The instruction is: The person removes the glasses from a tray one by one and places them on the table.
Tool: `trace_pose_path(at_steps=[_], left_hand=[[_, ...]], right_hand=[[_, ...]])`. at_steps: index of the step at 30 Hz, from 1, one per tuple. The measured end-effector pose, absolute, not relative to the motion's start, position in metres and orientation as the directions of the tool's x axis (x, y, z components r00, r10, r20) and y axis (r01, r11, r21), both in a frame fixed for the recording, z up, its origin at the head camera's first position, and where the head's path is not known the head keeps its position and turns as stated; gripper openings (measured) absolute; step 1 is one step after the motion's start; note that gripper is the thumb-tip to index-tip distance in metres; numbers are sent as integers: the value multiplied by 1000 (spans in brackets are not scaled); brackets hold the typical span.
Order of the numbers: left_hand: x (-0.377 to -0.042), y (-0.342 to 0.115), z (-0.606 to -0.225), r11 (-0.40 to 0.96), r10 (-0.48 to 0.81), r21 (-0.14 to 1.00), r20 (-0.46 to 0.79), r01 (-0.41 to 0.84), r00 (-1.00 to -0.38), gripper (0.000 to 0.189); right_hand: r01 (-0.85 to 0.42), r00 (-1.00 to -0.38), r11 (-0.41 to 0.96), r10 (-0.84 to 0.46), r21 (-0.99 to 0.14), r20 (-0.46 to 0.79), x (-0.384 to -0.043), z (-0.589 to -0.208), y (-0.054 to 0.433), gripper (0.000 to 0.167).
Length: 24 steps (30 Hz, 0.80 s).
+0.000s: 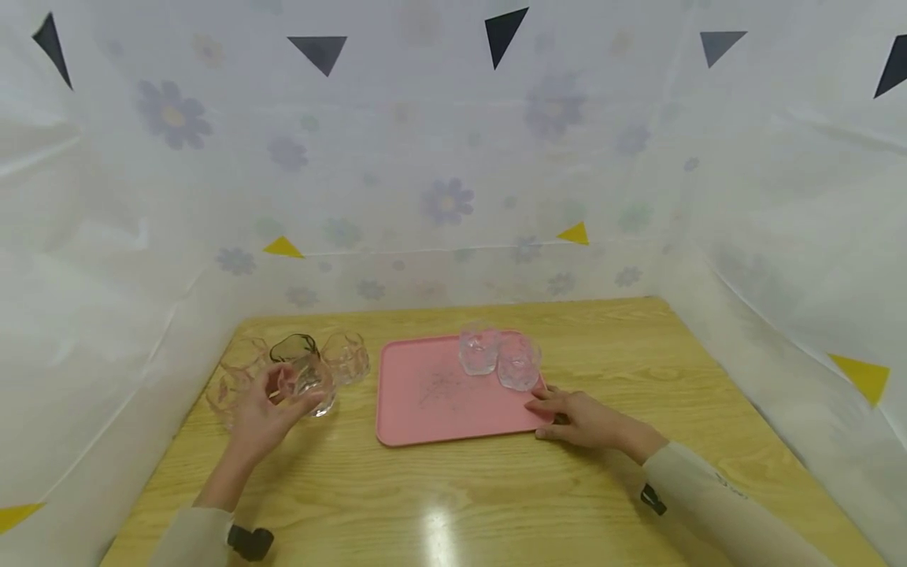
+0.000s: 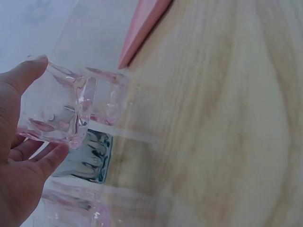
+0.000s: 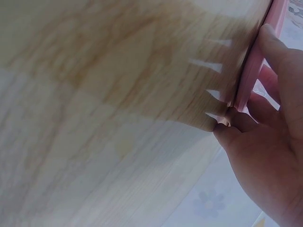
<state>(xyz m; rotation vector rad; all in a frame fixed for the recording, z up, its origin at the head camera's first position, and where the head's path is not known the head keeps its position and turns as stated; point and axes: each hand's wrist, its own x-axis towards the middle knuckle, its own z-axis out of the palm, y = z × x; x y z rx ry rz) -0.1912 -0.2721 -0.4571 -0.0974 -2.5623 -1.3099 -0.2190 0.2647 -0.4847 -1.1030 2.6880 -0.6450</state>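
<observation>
My left hand [image 1: 264, 417] grips a clear faceted drinking glass [image 1: 313, 381] between thumb and fingers. In the left wrist view that glass [image 2: 57, 106] is tilted and looks raised off the table. Just behind it stands a smoky grey glass [image 1: 294, 346], with a faintly pink glass [image 1: 349, 358] to its right. Further pale glasses [image 1: 221, 398] stand left of the hand, partly hidden by it. At the pink tray's [image 1: 418, 413] near right corner, my right hand [image 1: 584, 419] holds the rim, thumb along the near edge. Two clear glasses [image 1: 479, 350] stand on the tray's far right part.
The wooden table [image 1: 453, 488] carries everything. White flower-patterned sheeting [image 1: 439, 142] rises at the back and both sides, close to the leftmost glasses. Small dark devices [image 1: 250, 542] sit at both wrists, below the sleeves.
</observation>
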Motion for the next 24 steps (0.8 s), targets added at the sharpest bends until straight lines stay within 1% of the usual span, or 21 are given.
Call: trace_pose_path(at_steps=[8, 16, 20, 24], left_hand=[[-187, -278, -467, 632, -120, 757, 304, 164, -945, 58], [-187, -281, -475, 676, -132, 708, 387, 203, -913, 51], [-187, -282, -477, 656, -148, 731, 369, 188, -918, 51], [-188, -283, -479, 636, -155, 752, 343, 173, -926, 55]], right_hand=[[-629, -716, 640, -698, -441, 9, -219, -486, 265, 56], [-622, -719, 638, -695, -454, 8, -218, -485, 265, 56], [-623, -718, 639, -696, -451, 7, -218, -485, 265, 56], [-616, -722, 643, -692, -455, 1, -219, -485, 265, 57]])
